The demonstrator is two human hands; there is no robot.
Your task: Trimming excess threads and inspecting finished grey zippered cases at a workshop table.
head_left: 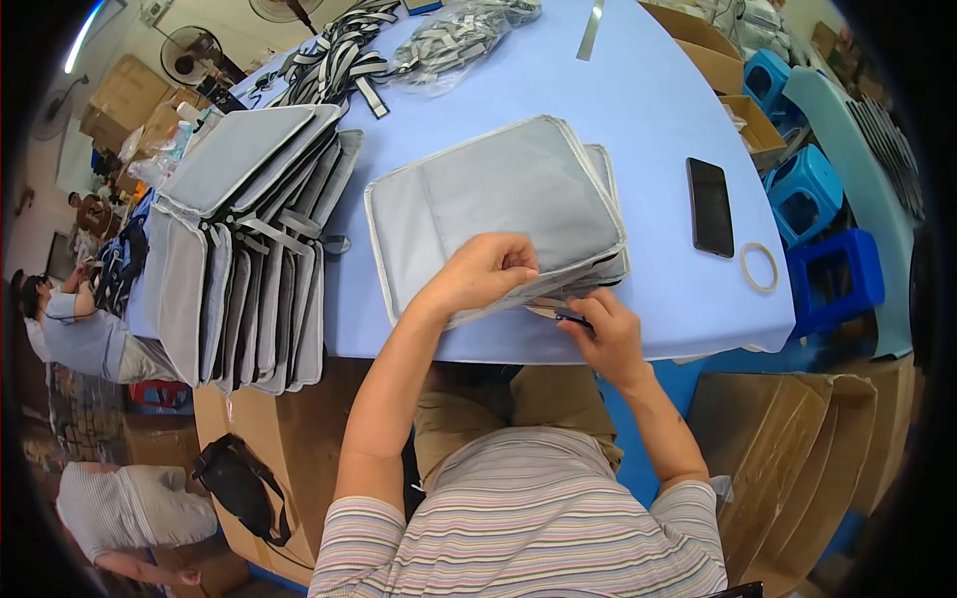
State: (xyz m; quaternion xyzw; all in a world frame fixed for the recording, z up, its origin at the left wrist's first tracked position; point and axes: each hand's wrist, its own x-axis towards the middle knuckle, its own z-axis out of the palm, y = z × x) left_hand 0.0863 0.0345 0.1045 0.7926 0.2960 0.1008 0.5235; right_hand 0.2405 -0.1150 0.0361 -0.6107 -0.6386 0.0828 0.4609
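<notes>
In front of me on the table lies a short stack of flat grey fabric pieces (498, 194) with pale bound edges. They look like flat bags or covers. My left hand (488, 269) rests over the near edge of the top one, its fingers curled and thumb pressed to them; whatever they pinch cannot be made out. Just beyond that edge, lower right, my right hand (610, 334) grips a small dark thing (573, 321), too small to name. A beige strip shows beside it, under the stack's near edge.
A tall pile of grey fabric pieces (239, 289) overhangs the table's left edge. Striped straps (344, 55) and a plastic bag (449, 45) lie far back. At right are a phone (710, 207), a tape ring (759, 267), blue stools (807, 199) and a cardboard box (763, 468). Other people are at left.
</notes>
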